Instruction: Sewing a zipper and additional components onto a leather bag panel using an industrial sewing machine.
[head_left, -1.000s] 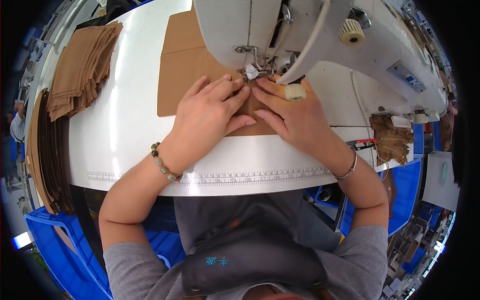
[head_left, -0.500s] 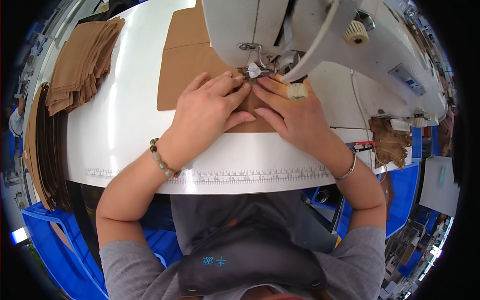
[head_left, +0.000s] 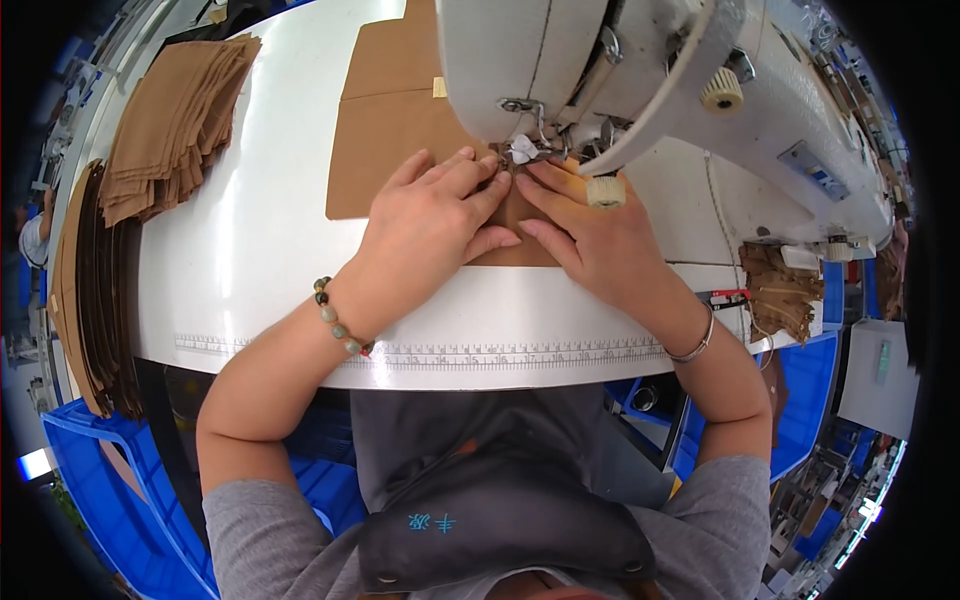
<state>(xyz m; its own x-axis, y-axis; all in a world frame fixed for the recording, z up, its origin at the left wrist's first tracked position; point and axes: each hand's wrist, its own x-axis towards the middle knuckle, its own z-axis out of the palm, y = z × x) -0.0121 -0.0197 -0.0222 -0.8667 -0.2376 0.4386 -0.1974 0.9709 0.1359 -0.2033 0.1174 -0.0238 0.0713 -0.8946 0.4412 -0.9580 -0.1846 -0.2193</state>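
A flat brown piece (head_left: 385,150), leather-like or cloth, lies on the white table and runs under the head of a white sewing machine (head_left: 500,60). My left hand (head_left: 425,215) rests on it left of the presser foot (head_left: 525,150), fingers stretched forward and thumb apart. On the other side my right hand (head_left: 600,235) lies flat, fingers extended close to the foot and partly hidden behind a cream knob (head_left: 606,191). Both thumbs point toward each other over the brown material. The needle and the exact stitching spot are hidden by the foot and fingertips.
A stack of brown pieces (head_left: 170,125) lies at far left, with darker pieces (head_left: 100,290) standing by the table's edge. A printed ruler (head_left: 480,355) runs along the front. Brown zippered-looking strips (head_left: 780,290) sit at right. Blue bins (head_left: 110,450) stand below.
The whole view has shifted slightly, so table and machine appear further right. Both hands keep their places on the brown piece. A metal lever now shows in the machine head's slot.
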